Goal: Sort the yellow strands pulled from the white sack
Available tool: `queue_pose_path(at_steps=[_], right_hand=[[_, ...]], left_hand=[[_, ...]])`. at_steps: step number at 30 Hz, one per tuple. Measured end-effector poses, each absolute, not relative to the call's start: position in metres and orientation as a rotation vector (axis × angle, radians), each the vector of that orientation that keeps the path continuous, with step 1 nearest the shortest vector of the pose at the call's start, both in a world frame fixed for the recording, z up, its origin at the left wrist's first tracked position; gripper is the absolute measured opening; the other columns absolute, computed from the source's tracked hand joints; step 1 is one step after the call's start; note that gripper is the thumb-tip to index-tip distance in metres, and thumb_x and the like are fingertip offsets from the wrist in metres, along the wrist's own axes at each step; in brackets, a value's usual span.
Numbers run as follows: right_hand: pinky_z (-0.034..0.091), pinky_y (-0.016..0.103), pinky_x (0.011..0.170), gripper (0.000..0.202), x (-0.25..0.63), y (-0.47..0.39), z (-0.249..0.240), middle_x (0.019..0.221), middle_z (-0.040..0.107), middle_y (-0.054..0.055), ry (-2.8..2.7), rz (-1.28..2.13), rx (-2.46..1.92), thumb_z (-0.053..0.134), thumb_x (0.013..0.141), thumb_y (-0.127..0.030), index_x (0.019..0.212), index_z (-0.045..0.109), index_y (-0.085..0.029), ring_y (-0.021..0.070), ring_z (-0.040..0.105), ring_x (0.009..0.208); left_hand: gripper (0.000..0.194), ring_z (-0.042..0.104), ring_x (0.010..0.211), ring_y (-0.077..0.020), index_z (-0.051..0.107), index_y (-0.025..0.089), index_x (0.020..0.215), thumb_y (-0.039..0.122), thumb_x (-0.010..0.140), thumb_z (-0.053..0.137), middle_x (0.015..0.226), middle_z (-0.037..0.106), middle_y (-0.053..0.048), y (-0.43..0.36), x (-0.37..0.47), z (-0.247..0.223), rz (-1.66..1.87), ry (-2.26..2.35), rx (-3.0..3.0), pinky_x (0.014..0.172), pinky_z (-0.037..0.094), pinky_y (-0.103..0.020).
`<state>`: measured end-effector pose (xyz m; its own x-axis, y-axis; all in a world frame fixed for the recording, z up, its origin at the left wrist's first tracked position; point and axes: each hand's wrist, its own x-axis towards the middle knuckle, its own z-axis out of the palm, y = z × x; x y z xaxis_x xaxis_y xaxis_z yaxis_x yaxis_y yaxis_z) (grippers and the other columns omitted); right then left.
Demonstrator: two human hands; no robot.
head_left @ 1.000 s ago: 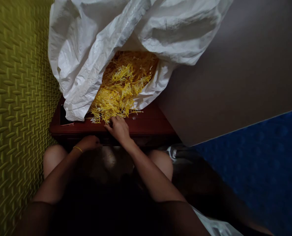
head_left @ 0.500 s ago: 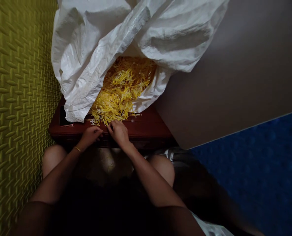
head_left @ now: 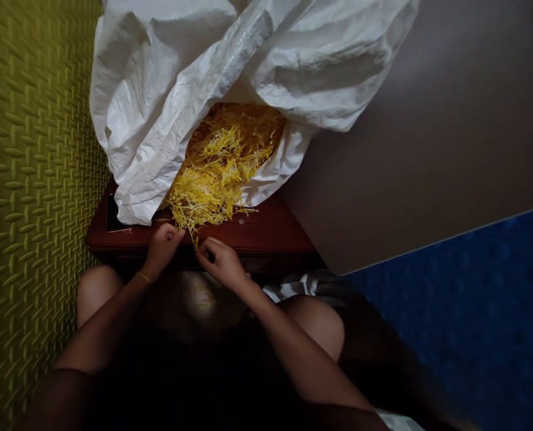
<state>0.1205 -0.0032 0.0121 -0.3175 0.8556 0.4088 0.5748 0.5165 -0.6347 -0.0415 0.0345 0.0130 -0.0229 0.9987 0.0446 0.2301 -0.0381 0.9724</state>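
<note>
A heap of thin yellow strands with pale tips (head_left: 224,173) spills from the mouth of a white woven sack (head_left: 150,137) onto a dark red case (head_left: 270,230). My right hand (head_left: 224,260) pinches a few yellow strands at the heap's front, just over the case's near edge. Close by on the left, my left hand (head_left: 163,245) has its fingers curled together beside the strands' front tips. What it holds, if anything, is too small to make out. A bracelet (head_left: 143,276) circles my left wrist.
A dark phone-like object (head_left: 116,215) lies on the case's left end, partly under the sack. Yellow textured matting (head_left: 33,197) rises at the left. A large grey-brown panel (head_left: 405,143) stands at the right, with a blue surface (head_left: 482,299) beyond it. My knees (head_left: 315,326) flank the case.
My right hand has drawn back toward me from the heap, pulling a few strands along. My left hand has shifted slightly up, and my right knee has moved outward.
</note>
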Motion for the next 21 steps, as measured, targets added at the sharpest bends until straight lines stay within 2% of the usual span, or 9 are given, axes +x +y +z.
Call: queue_pose_path(at_steps=[3,7,12,15,18,21], right_hand=[[0.034,0.023,0.060,0.014,0.123,-0.004,0.014,0.066,0.046,-0.001,-2.073,0.494,-1.125,0.046,0.079,-0.016,0.066,0.044,-0.020,0.0121,0.044,0.063],[0.034,0.023,0.060,0.013,0.121,-0.007,0.014,0.067,0.047,0.000,-2.133,0.519,-1.071,0.047,0.079,-0.016,0.067,0.044,-0.019,0.0121,0.045,0.064],[0.034,0.024,0.062,0.011,0.117,-0.011,0.009,0.070,0.049,0.001,-2.181,0.478,-1.089,0.048,0.079,-0.017,0.068,0.046,-0.019,0.0128,0.046,0.066],[0.035,0.025,0.064,0.011,0.120,-0.012,0.009,0.072,0.051,0.002,-2.196,0.490,-1.070,0.048,0.081,-0.020,0.070,0.050,-0.019,0.0133,0.047,0.068],[0.036,0.025,0.065,0.018,0.126,-0.008,0.011,0.071,0.052,0.001,-2.009,0.600,-1.086,0.049,0.084,-0.029,0.071,0.053,-0.018,0.0131,0.048,0.068],[0.037,0.025,0.067,0.025,0.130,-0.001,0.013,0.071,0.051,0.001,-1.654,0.660,-1.149,0.046,0.086,-0.035,0.070,0.054,-0.018,0.0134,0.049,0.070]], left_hand=[[0.021,0.035,0.046,-0.0050,0.046,0.016,0.066,0.034,0.073,0.057,0.052,0.039,0.008,0.040,-0.042,0.012,1.290,1.378,1.390,0.046,0.029,-0.018],[0.027,0.037,0.050,-0.0063,0.047,0.016,0.060,0.036,0.077,0.051,0.053,0.040,0.006,0.035,-0.038,0.016,1.282,1.355,1.470,0.050,0.031,-0.019],[0.023,0.051,0.060,-0.0096,0.060,0.015,0.070,0.037,0.072,0.058,0.064,0.057,0.002,0.025,-0.033,0.015,1.166,1.358,1.575,0.059,0.038,-0.021],[0.019,0.053,0.061,-0.0101,0.061,0.015,0.075,0.033,0.072,0.059,0.067,0.060,0.001,0.024,-0.032,0.010,1.159,1.315,1.542,0.058,0.039,-0.021],[0.018,0.049,0.055,-0.0089,0.060,0.015,0.074,0.032,0.074,0.056,0.062,0.056,0.003,0.023,-0.031,0.007,1.203,1.300,1.509,0.054,0.037,-0.020],[0.016,0.051,0.060,-0.0097,0.060,0.015,0.073,0.030,0.075,0.055,0.066,0.059,0.002,0.017,-0.027,0.006,1.223,1.258,1.560,0.059,0.040,-0.021]])
